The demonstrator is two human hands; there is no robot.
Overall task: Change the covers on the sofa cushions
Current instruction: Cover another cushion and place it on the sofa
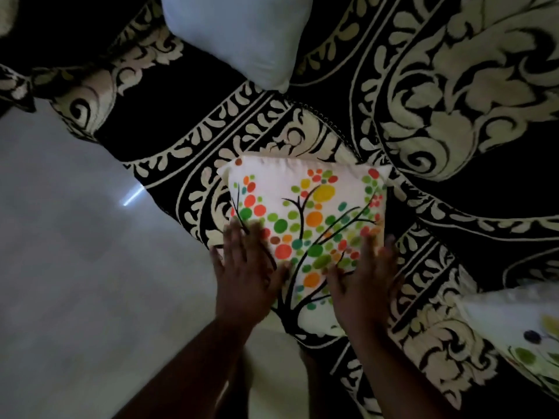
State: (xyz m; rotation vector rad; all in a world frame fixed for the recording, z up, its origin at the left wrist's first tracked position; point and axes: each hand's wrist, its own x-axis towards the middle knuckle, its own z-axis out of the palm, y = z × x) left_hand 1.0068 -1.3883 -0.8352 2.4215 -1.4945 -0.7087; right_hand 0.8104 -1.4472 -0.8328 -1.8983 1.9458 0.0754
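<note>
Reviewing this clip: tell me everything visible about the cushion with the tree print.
The tree-print cushion has a cream fabric cover showing a black branching tree with orange, green, yellow and red dots. It looks plump and filled, lying flat on the black-and-cream patterned sofa cover near its front edge. The left hand and right hand both press flat on its near side, fingers straight.

A sofa seat draped in a black fabric cover with cream leaf-and-scroll pattern [317,122] carries three things. A cream cushion printed with a black tree and orange, green and yellow dots [305,213] lies at its near edge. A plain white uncovered cushion [239,34] lies farther back. A second tree-printed cushion [520,331] lies at the right edge, partly out of view.
</note>
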